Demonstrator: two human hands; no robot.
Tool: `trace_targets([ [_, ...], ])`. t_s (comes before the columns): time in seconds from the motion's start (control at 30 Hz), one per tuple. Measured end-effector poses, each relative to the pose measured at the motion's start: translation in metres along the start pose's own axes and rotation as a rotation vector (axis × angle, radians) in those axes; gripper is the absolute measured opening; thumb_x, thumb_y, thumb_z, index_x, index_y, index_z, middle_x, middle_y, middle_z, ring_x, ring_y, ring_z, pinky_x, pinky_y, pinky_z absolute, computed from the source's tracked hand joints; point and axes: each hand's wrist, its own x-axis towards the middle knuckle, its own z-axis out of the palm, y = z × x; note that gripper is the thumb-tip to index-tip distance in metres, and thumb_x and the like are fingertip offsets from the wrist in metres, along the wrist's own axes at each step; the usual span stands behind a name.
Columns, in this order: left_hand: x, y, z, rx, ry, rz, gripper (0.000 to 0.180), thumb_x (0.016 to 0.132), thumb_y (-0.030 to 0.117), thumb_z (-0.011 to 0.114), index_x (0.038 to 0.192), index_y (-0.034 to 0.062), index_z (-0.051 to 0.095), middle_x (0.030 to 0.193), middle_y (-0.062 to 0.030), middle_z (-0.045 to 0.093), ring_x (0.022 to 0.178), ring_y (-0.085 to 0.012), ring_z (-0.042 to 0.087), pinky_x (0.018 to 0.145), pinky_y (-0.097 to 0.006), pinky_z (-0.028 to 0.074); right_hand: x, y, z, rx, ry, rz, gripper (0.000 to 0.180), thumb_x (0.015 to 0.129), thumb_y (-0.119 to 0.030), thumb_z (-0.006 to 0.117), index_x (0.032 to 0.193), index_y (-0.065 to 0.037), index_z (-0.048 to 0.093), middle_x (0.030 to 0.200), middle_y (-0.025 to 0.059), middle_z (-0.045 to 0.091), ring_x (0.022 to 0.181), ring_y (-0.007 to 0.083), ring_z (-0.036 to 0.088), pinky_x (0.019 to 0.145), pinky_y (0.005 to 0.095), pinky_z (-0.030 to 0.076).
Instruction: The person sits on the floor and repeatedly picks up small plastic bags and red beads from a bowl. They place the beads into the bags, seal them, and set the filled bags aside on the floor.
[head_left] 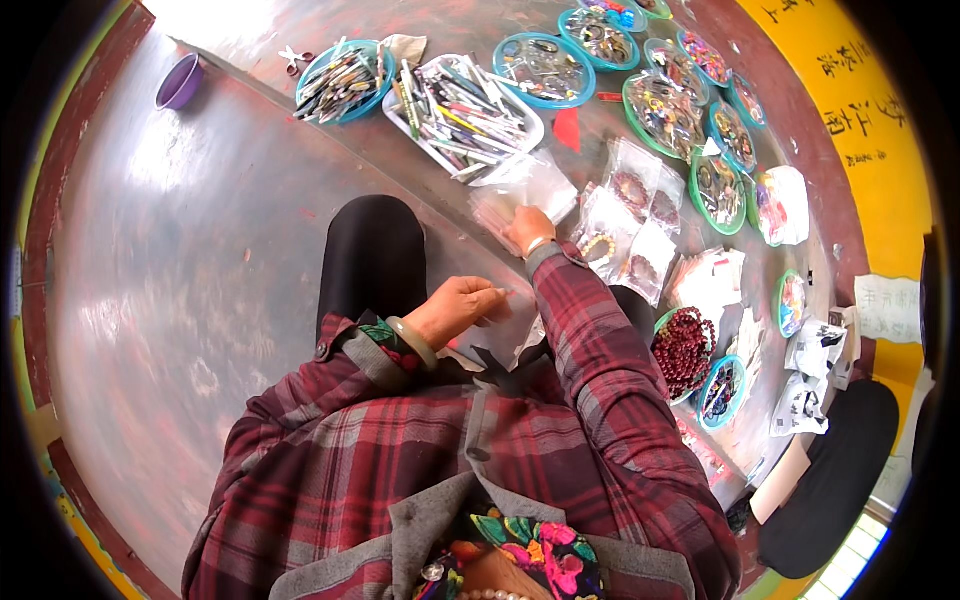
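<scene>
My right hand [530,230] reaches forward with its fingers curled at the near edge of a stack of clear plastic bags [548,183]; its fingertips are partly hidden. Nearer to me, my left hand [462,311] is closed in a pinch, a bangle round its wrist. From its fingers hangs a thin see-through plastic bag [512,325], blurred at the edges. Right of my right hand lie several clear bags with beaded bracelets [630,190] inside. A white tray [537,128] heaped with pens stands just beyond the stack.
A blue basket [388,85] of pens stands far left of the tray, with scissors [294,59] beside it. Several round baskets of small items fill the far right, including a blue one [545,70]. Dark red beads [684,350] lie at right. A purple bowl [180,82] sits far left.
</scene>
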Motion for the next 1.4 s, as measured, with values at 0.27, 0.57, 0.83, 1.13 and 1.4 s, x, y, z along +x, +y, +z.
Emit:
trace_targets([
  [0.27, -0.009, -0.008, -0.020, -0.064, -0.040, 0.042, 0.030, 0.092, 0.025, 0.049, 0.089, -0.0005, 0.064, 0.085, -0.0068, 0.066, 0.077, -0.0134, 0.059, 0.074, -0.027, 0.047, 0.006, 0.008, 0.040, -0.038, 0.080, -0.078, 0.021, 0.075, -0.024, 0.053, 0.074, -0.007, 0.066, 0.080, 0.0176, 0.062, 0.079, 0.0345, 0.061, 0.069, 0.0453, 0.049],
  [0.57, -0.009, -0.008, -0.018, -0.077, -0.032, 0.065, 0.027, 0.091, 0.022, 0.049, 0.089, -0.0012, 0.064, 0.084, -0.0067, 0.066, 0.077, -0.0136, 0.060, 0.074, -0.027, 0.047, 0.037, 0.066, 0.089, 0.244, 0.203, -0.276, 0.019, 0.073, -0.019, 0.049, 0.070, -0.008, 0.064, 0.072, 0.0173, 0.061, 0.074, 0.0362, 0.058, 0.066, 0.0434, 0.047],
  [0.83, -0.008, -0.006, -0.015, -0.039, -0.050, 0.053, 0.028, 0.091, 0.022, 0.049, 0.088, -0.0006, 0.065, 0.084, -0.0064, 0.066, 0.079, -0.0141, 0.060, 0.075, -0.027, 0.047, 0.012, 0.033, 0.040, 0.046, 0.243, 0.104, 0.022, 0.073, -0.021, 0.049, 0.075, -0.008, 0.067, 0.081, 0.0175, 0.064, 0.079, 0.0364, 0.061, 0.072, 0.0435, 0.048],
  [1.13, -0.005, -0.002, -0.008, -0.012, 0.035, 0.094, 0.027, 0.090, 0.021, 0.049, 0.087, -0.0014, 0.064, 0.084, -0.0067, 0.065, 0.078, -0.0132, 0.060, 0.074, -0.027, 0.047, -0.018, 0.026, -0.039, 0.361, 0.246, 0.114, 0.019, 0.077, -0.018, 0.054, 0.080, -0.003, 0.064, 0.077, 0.0171, 0.065, 0.069, 0.0314, 0.063, 0.065, 0.0387, 0.051],
  [1.4, 0.000, -0.005, -0.002, 0.002, 0.290, 0.524, 0.017, 0.088, 0.016, 0.058, 0.095, 0.0009, 0.056, 0.080, -0.0009, 0.058, 0.073, -0.0077, 0.054, 0.063, -0.023, 0.048, -0.168, -0.049, -0.093, 1.180, 0.143, 0.072, 0.016, 0.078, -0.012, 0.062, 0.084, 0.003, 0.062, 0.072, 0.0048, 0.062, 0.062, 0.0096, 0.058, 0.050, 0.0231, 0.049],
])
